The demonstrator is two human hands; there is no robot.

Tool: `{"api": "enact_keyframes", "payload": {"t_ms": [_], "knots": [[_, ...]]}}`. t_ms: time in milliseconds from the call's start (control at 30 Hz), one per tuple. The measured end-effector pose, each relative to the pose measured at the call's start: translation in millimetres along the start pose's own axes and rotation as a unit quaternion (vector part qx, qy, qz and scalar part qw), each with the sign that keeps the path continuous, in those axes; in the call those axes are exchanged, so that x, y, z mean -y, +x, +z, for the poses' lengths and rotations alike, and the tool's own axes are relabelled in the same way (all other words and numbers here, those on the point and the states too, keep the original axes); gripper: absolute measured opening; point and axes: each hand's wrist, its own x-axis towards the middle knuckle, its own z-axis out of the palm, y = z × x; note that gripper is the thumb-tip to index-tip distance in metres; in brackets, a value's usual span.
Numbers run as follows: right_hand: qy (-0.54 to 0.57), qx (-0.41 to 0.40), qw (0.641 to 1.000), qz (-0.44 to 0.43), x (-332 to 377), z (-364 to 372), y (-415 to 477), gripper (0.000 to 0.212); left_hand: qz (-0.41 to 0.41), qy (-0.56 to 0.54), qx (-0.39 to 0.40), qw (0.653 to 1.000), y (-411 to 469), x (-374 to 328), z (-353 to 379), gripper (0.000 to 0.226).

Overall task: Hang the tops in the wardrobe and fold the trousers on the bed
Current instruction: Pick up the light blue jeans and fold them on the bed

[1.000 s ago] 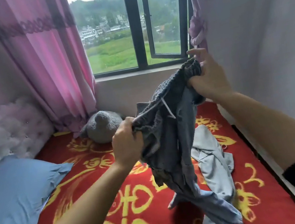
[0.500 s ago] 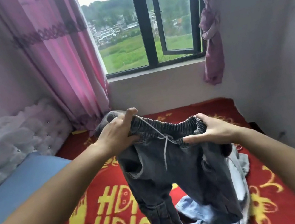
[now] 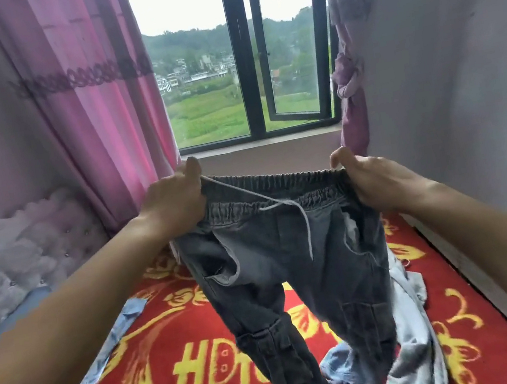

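Observation:
Dark grey trousers (image 3: 289, 270) with an elastic waistband and a pale drawstring hang spread out in front of me above the bed (image 3: 179, 357). My left hand (image 3: 176, 202) grips the left end of the waistband. My right hand (image 3: 368, 178) grips the right end. Both legs dangle down, their lower ends touching the red and yellow bedcover. A light blue-grey garment (image 3: 411, 326) lies crumpled on the bed, partly hidden behind the right trouser leg.
A blue pillow (image 3: 84, 374) lies on the bed's left side under my left arm. A white tufted headboard (image 3: 12, 254) stands at the left. Pink curtains (image 3: 87, 102) flank the window (image 3: 242, 58) ahead. A wall (image 3: 457, 88) runs close along the bed's right edge.
The trousers went from a bunched bundle to a stretched-out waistband. My hands moved apart and level, and my view lifted toward the window.

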Motion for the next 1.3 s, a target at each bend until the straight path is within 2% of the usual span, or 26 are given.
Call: {"api": "enact_keyframes", "payload": {"t_ms": [67, 167, 267, 333, 400, 500, 567, 633, 667, 700, 767, 833, 933, 1000, 1067, 1133, 1233, 1267, 1300], "knots": [[-0.035, 0.01, 0.999, 0.011, 24, -12, 6, 0.038, -0.011, -0.039, 0.033, 0.999, -12, 31, -12, 0.023], [-0.075, 0.033, 0.996, 0.045, 61, -22, 13, 0.032, -0.017, -0.013, 0.055, 0.998, -26, 82, -14, 0.03], [-0.052, 0.058, 0.992, 0.102, 93, -10, 17, 0.026, -0.074, 0.037, 0.101, 0.991, -37, 121, 9, 0.022], [-0.003, 0.087, 0.984, 0.155, 111, 4, 21, 0.029, -0.123, 0.026, 0.136, 0.983, -45, 136, 30, 0.02], [0.034, 0.136, 0.968, 0.207, 128, 23, 21, 0.034, -0.172, -0.054, 0.173, 0.968, -58, 143, 53, 0.021], [0.032, 0.196, 0.95, 0.239, 144, 63, 12, 0.027, -0.208, -0.196, 0.219, 0.933, -78, 143, 95, 0.014], [0.047, 0.247, 0.936, 0.244, 148, 93, -5, 0.04, -0.237, -0.261, 0.229, 0.907, -97, 140, 125, 0.012], [0.078, 0.33, 0.905, 0.256, 154, 126, -31, 0.078, -0.24, -0.274, 0.245, 0.899, -123, 135, 155, 0.017], [0.071, 0.373, 0.891, 0.25, 156, 145, -45, 0.092, -0.212, -0.245, 0.273, 0.906, -139, 131, 169, 0.021], [0.049, 0.405, 0.882, 0.235, 160, 166, -60, 0.092, -0.169, -0.203, 0.309, 0.914, -155, 125, 183, 0.023], [-0.03, 0.424, 0.886, 0.184, 162, 212, -87, 0.064, -0.077, -0.107, 0.373, 0.918, -184, 112, 210, 0.024], [-0.085, 0.411, 0.896, 0.145, 167, 248, -109, 0.034, -0.012, -0.04, 0.418, 0.907, -210, 100, 234, 0.033], [-0.092, 0.439, 0.882, 0.145, 170, 285, -141, 0.022, 0.095, 0.02, 0.444, 0.891, -244, 88, 255, 0.05], [-0.085, 0.472, 0.863, 0.156, 169, 305, -156, 0.019, 0.152, 0.019, 0.484, 0.862, -260, 84, 261, 0.046], [-0.071, 0.509, 0.843, 0.159, 166, 321, -165, 0.021, 0.163, -0.019, 0.539, 0.826, -273, 82, 269, 0.034], [-0.053, 0.545, 0.821, 0.161, 161, 334, -170, 0.025, 0.147, -0.058, 0.553, 0.818, -284, 81, 281, 0.02], [-0.017, 0.595, 0.787, 0.163, 152, 346, -163, 0.026, 0.171, -0.031, 0.559, 0.811, -284, 80, 298, 0.06], [-0.009, 0.612, 0.774, 0.164, 146, 347, -155, 0.026, 0.183, -0.006, 0.573, 0.799, -276, 78, 299, 0.064], [-0.002, 0.632, 0.757, 0.165, 140, 346, -142, 0.026, 0.205, 0.033, 0.588, 0.782, -263, 75, 300, 0.056]]}}
